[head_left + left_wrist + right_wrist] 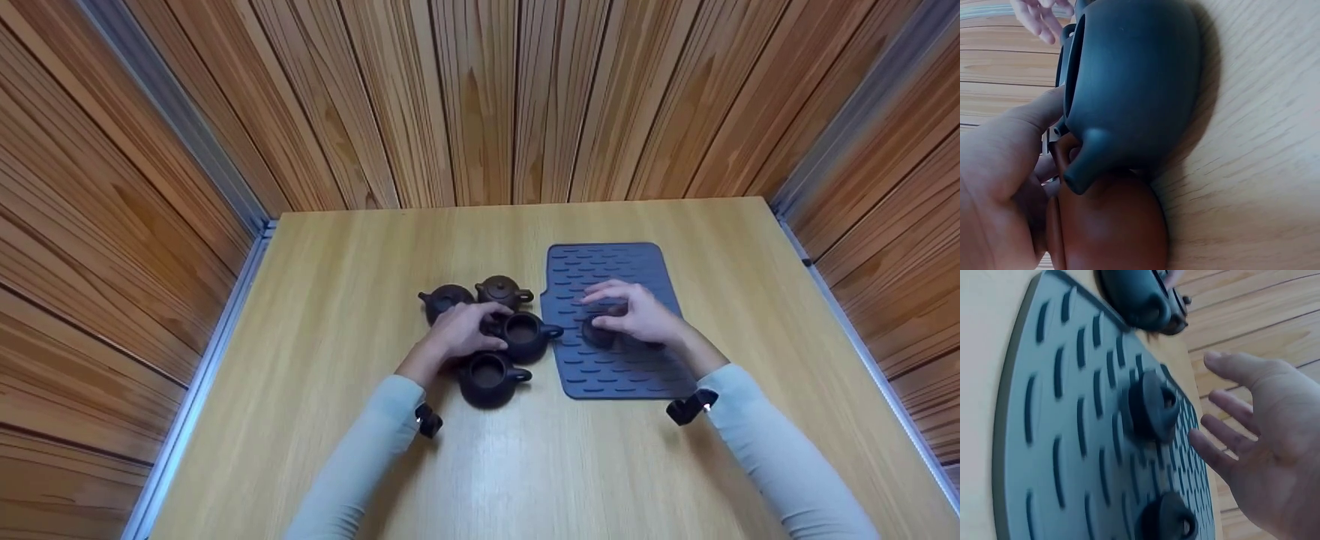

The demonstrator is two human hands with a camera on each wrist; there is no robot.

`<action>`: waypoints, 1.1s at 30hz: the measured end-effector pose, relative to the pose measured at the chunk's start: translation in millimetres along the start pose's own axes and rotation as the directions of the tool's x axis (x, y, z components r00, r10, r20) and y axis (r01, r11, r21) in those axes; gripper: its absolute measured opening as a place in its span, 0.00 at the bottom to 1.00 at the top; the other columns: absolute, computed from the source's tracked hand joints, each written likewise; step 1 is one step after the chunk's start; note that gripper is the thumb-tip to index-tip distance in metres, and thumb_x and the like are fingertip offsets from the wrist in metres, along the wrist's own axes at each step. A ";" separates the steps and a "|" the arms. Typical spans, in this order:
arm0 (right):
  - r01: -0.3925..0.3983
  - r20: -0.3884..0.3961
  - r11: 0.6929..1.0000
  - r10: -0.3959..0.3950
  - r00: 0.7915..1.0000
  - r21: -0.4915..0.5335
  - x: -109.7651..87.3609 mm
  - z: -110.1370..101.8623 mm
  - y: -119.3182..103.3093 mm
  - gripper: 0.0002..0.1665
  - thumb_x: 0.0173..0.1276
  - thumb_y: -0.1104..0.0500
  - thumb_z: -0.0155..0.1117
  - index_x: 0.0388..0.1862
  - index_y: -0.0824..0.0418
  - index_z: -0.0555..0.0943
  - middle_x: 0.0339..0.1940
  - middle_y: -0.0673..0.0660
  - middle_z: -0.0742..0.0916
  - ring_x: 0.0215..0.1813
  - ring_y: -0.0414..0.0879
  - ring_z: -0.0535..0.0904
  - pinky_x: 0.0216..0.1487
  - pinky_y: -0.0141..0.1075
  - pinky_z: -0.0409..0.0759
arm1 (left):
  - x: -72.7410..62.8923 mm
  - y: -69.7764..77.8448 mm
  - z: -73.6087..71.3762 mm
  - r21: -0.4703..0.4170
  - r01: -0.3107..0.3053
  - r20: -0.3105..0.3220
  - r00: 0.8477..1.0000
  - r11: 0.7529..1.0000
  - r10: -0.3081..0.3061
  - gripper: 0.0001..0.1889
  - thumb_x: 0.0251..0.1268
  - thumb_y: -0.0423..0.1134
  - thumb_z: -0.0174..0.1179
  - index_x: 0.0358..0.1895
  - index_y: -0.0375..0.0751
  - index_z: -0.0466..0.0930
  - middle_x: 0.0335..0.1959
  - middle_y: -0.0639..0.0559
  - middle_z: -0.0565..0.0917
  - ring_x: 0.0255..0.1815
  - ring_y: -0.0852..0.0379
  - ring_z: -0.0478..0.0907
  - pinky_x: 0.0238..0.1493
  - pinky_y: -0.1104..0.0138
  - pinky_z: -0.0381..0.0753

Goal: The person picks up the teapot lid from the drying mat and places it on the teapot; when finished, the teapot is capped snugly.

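My left hand point(465, 330) reaches over a cluster of teapots, its thumb and fingers round the spout side of a dark lidless teapot point(529, 341). Another lidless teapot point(486, 386) stands nearest me and blocks part of this grip in the left wrist view. Beside it there, a reddish-brown lidded teapot point(1117, 230) hides some fingers. My right hand point(637, 311) hovers over a grey ribbed mat point(607, 262), fingers spread. Below it lie two dark lids, one lid point(1151, 408) close to the fingertips, a second lid point(1171, 517) nearer the wrist.
Behind the left hand stand a dark teapot point(448, 297) and a brown lidded teapot point(501, 291). The mat lies right of the teapots on a wooden table point(337, 300). Wood-panelled walls point(480, 105) enclose the table at the back and sides.
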State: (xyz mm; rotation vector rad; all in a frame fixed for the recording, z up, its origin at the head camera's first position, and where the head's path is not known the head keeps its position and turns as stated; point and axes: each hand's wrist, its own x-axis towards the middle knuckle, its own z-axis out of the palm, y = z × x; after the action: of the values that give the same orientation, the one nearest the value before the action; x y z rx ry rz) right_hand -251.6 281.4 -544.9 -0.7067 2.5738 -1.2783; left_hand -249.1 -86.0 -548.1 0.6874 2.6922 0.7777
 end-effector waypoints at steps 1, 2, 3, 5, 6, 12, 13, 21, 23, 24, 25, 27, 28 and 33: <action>-0.002 0.012 1.000 0.002 1.000 0.008 -1.2 -1.4 1.8 0.23 0.77 0.67 0.75 0.68 0.68 0.88 0.78 0.74 0.82 0.83 0.75 0.73 0.79 0.71 0.77 | -0.1 0.2 -0.1 0.000 0.001 -0.002 1.000 1.000 -0.001 0.30 0.71 0.51 0.80 0.75 0.60 0.84 0.64 0.43 0.93 0.68 0.40 0.88 0.72 0.43 0.83; 0.000 0.023 1.000 0.000 1.000 0.015 -2.3 -2.6 3.7 0.23 0.77 0.67 0.76 0.69 0.68 0.87 0.79 0.74 0.81 0.83 0.75 0.73 0.77 0.71 0.79 | -0.2 0.2 -0.1 0.000 0.004 -0.002 1.000 1.000 -0.004 0.31 0.71 0.51 0.80 0.75 0.60 0.84 0.64 0.43 0.93 0.68 0.39 0.88 0.72 0.43 0.83; 0.000 0.035 1.000 -0.001 0.999 0.027 -3.2 -3.6 5.4 0.23 0.76 0.67 0.76 0.69 0.69 0.87 0.79 0.74 0.80 0.82 0.75 0.73 0.77 0.71 0.79 | -0.1 0.1 0.1 0.001 0.007 -0.001 1.000 1.000 -0.007 0.31 0.71 0.51 0.80 0.75 0.60 0.84 0.64 0.43 0.93 0.68 0.39 0.88 0.73 0.43 0.83; 0.000 0.055 0.999 -0.003 0.999 0.044 -4.7 -5.5 9.2 0.24 0.75 0.68 0.76 0.68 0.69 0.87 0.80 0.74 0.80 0.81 0.75 0.75 0.76 0.70 0.80 | 0.2 0.2 0.4 0.002 0.013 0.000 1.000 1.000 -0.013 0.31 0.71 0.51 0.80 0.75 0.60 0.84 0.65 0.43 0.93 0.68 0.40 0.88 0.73 0.43 0.83; 0.000 0.065 0.999 -0.004 0.998 0.051 -5.4 -6.6 11.1 0.24 0.75 0.67 0.77 0.68 0.69 0.88 0.80 0.74 0.79 0.81 0.75 0.75 0.76 0.70 0.80 | 0.3 0.3 0.5 0.001 0.016 0.001 1.000 1.000 -0.016 0.31 0.71 0.51 0.80 0.75 0.60 0.84 0.65 0.43 0.92 0.69 0.39 0.87 0.73 0.43 0.82; 0.006 0.098 0.999 -0.010 0.995 0.037 -8.8 -10.9 22.4 0.23 0.74 0.67 0.79 0.66 0.65 0.90 0.77 0.74 0.81 0.79 0.74 0.77 0.75 0.67 0.82 | 1.1 0.7 1.1 -0.004 0.017 -0.003 1.000 1.000 -0.017 0.30 0.70 0.51 0.80 0.74 0.60 0.84 0.65 0.44 0.93 0.69 0.40 0.87 0.73 0.43 0.83; 0.005 0.099 1.000 -0.008 0.995 0.030 -9.1 -11.2 24.0 0.23 0.73 0.67 0.79 0.66 0.64 0.90 0.77 0.73 0.82 0.78 0.73 0.77 0.75 0.65 0.83 | 1.2 0.5 1.3 -0.004 0.017 -0.005 1.000 1.000 -0.017 0.30 0.70 0.50 0.80 0.74 0.60 0.84 0.64 0.45 0.93 0.69 0.41 0.88 0.72 0.43 0.83; -0.027 0.096 0.999 0.024 0.995 0.027 -8.4 -12.5 27.7 0.24 0.71 0.67 0.80 0.65 0.61 0.91 0.73 0.69 0.86 0.77 0.68 0.80 0.78 0.66 0.78 | 2.2 -0.2 1.9 -0.002 0.002 -0.014 1.000 1.000 -0.002 0.30 0.70 0.50 0.81 0.74 0.59 0.85 0.62 0.44 0.94 0.68 0.41 0.89 0.72 0.43 0.83; -0.044 0.104 0.999 0.042 0.994 0.025 -7.8 -12.3 26.7 0.23 0.71 0.67 0.81 0.64 0.61 0.92 0.72 0.69 0.87 0.76 0.68 0.79 0.80 0.67 0.74 | 2.4 -0.2 1.8 -0.003 0.004 -0.012 1.000 1.000 -0.004 0.30 0.69 0.50 0.81 0.74 0.60 0.85 0.62 0.44 0.94 0.68 0.40 0.89 0.72 0.43 0.83; -0.049 0.110 0.999 0.047 0.993 0.023 -7.4 -12.2 26.4 0.23 0.71 0.67 0.81 0.64 0.61 0.92 0.71 0.68 0.87 0.77 0.68 0.79 0.81 0.67 0.72 | 2.4 -0.3 1.8 -0.002 0.007 -0.011 1.000 1.000 -0.007 0.30 0.69 0.50 0.81 0.74 0.60 0.85 0.62 0.44 0.94 0.68 0.40 0.89 0.72 0.43 0.83; -0.058 0.114 0.998 0.055 0.992 0.020 -7.1 -12.0 26.0 0.22 0.70 0.67 0.81 0.63 0.60 0.93 0.71 0.68 0.88 0.77 0.68 0.79 0.82 0.67 0.71 | 2.4 -0.4 1.9 -0.001 0.010 -0.010 1.000 1.000 -0.010 0.30 0.69 0.50 0.81 0.74 0.60 0.85 0.62 0.44 0.94 0.68 0.40 0.89 0.72 0.43 0.83; -0.068 0.117 0.998 0.066 0.991 0.014 -6.4 -11.7 25.5 0.22 0.70 0.67 0.81 0.62 0.60 0.93 0.70 0.68 0.88 0.76 0.68 0.79 0.82 0.67 0.69 | 2.3 -0.6 1.9 0.000 0.014 -0.008 1.000 1.000 -0.014 0.31 0.69 0.51 0.81 0.74 0.60 0.85 0.62 0.44 0.94 0.68 0.40 0.89 0.72 0.43 0.83; -0.068 0.118 0.998 0.067 0.991 0.010 -6.1 -11.6 25.1 0.22 0.70 0.67 0.81 0.62 0.60 0.93 0.69 0.67 0.88 0.76 0.68 0.79 0.82 0.66 0.68 | 2.3 -0.6 1.8 0.002 0.017 -0.007 1.000 1.000 -0.017 0.31 0.69 0.51 0.81 0.74 0.60 0.84 0.62 0.44 0.94 0.68 0.40 0.88 0.72 0.43 0.84; -0.055 0.113 0.998 0.059 0.992 -0.039 -5.6 -9.9 26.0 0.19 0.72 0.67 0.80 0.60 0.60 0.94 0.67 0.67 0.89 0.74 0.68 0.81 0.79 0.66 0.73 | 2.1 -0.6 2.0 0.007 0.024 -0.003 1.000 1.000 -0.024 0.31 0.70 0.51 0.81 0.75 0.61 0.84 0.63 0.44 0.93 0.68 0.39 0.88 0.72 0.42 0.83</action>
State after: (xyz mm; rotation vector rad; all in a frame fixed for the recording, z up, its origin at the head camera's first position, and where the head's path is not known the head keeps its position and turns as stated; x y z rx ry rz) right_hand -259.0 304.5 -559.5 -0.6871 2.5122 -1.1429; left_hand -250.4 -84.5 -550.3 0.6554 2.7019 0.7644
